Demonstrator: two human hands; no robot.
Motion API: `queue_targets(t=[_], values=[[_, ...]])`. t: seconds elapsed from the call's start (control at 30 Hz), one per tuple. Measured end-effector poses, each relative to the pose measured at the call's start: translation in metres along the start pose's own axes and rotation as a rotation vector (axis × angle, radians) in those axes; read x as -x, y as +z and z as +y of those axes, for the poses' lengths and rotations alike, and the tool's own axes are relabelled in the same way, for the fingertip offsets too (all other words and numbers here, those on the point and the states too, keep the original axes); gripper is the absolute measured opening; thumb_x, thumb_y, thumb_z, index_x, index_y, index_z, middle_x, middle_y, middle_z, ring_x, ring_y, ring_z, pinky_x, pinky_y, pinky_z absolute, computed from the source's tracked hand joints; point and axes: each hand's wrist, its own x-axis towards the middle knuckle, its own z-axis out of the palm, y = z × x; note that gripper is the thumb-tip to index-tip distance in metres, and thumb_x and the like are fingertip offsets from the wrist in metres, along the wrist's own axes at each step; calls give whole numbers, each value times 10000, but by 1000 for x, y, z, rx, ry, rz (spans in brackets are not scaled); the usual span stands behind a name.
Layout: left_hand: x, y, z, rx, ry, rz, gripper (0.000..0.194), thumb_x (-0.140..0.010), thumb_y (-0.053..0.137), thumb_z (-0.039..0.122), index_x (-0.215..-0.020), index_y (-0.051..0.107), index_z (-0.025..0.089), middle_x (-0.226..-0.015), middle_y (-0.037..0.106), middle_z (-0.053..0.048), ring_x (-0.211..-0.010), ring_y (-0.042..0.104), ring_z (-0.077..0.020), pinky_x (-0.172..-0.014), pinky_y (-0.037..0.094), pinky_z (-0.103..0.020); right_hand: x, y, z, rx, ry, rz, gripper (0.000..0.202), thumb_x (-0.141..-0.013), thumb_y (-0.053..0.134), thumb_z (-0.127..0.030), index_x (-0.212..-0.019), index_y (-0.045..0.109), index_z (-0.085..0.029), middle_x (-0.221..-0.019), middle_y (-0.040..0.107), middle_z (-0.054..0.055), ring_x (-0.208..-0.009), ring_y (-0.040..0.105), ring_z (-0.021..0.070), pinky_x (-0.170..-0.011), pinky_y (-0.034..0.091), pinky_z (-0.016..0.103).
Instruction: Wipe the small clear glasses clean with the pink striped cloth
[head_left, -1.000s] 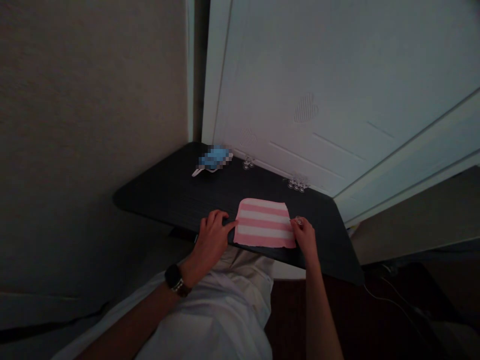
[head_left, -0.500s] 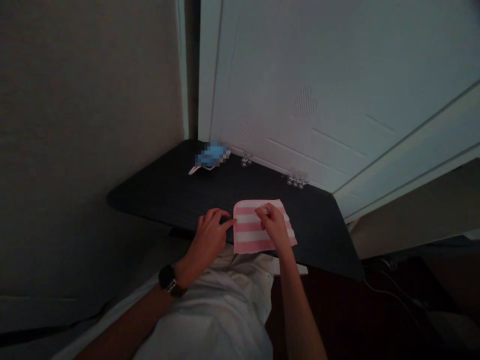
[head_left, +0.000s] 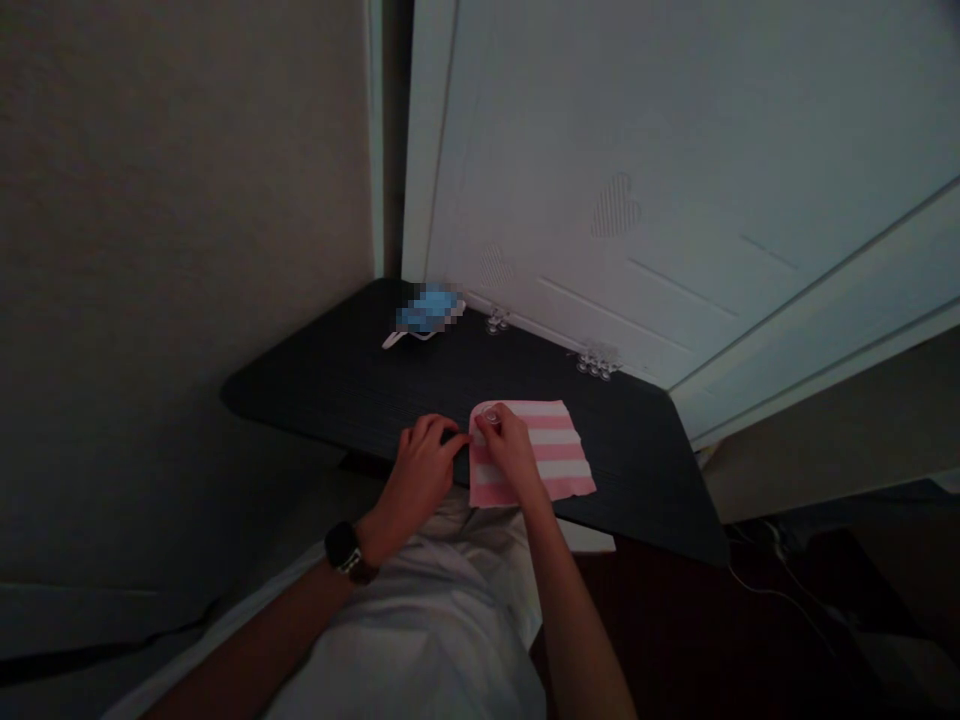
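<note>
A: Where to look first?

B: At the pink-and-white striped cloth (head_left: pixel 559 465). Lying mostly flat on the dark counter (head_left: pixel 322 370), around the middle of the front edge and reaching down to it. Slightly wavy along the right side.

A: And with the right hand (head_left: pixel 510 445), doing what?

B: Reaching over the left part of the cloth, near its rounded back left corner. Pinching a small clear piece (head_left: pixel 491 415) between thumb and forefinger. Too small to name for certain.

A: And with the left hand (head_left: pixel 431 465)?

B: Resting by the front edge, just left of the cloth. Showing a loosely spread grip, with fingers curled and thumb pointing at the cloth's left side. Touching or just beside it, cannot tell. Wearing a dark watch (head_left: pixel 343 547) at that wrist.

A: And farther back?

B: Near the counter's back left corner, see a blue item (head_left: pixel 429 310) with a white strap, partly pixelated. Along the back edge, find one cluster of clear pieces (head_left: pixel 497 321) left of the middle and a larger cluster (head_left: pixel 598 364) toward the back right corner. Behind that edge, note a white panel (head_left: pixel 570 120) with raised hearts.
</note>
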Motion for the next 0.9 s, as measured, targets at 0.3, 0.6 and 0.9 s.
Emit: queue_targets(t=[0.3,0.6,0.9], values=[[-8,-6,5,-95,4,-6,313,-790,469,72,-989,661,219,-1106,554,-115,-1105,415,-287,-820,369,-424,0,-2,0,54,28,-14,109,-849,476,-256,-803,562,-208,-749,638,16,-672,567,157,-612,370,242],[-7,-8,3,-93,-16,13,300,-803,467,88,-967,674,228,-1092,548,-114,-1092,421,-286,-818,358,-428,15,-88,68,141,171,211,231,-809,451,-358,-778,577,-167,-742,636,64,-670,552,190,-622,382,289],[-9,3,20,25,82,-22,456,-778,444,30,-1153,599,239,-1148,535,-111,-1132,407,-275,-850,363,-423,26,-94,75,105,185,255,213,-802,458,-369,-725,542,-190,-733,621,45,-675,539,188,-629,391,290]])
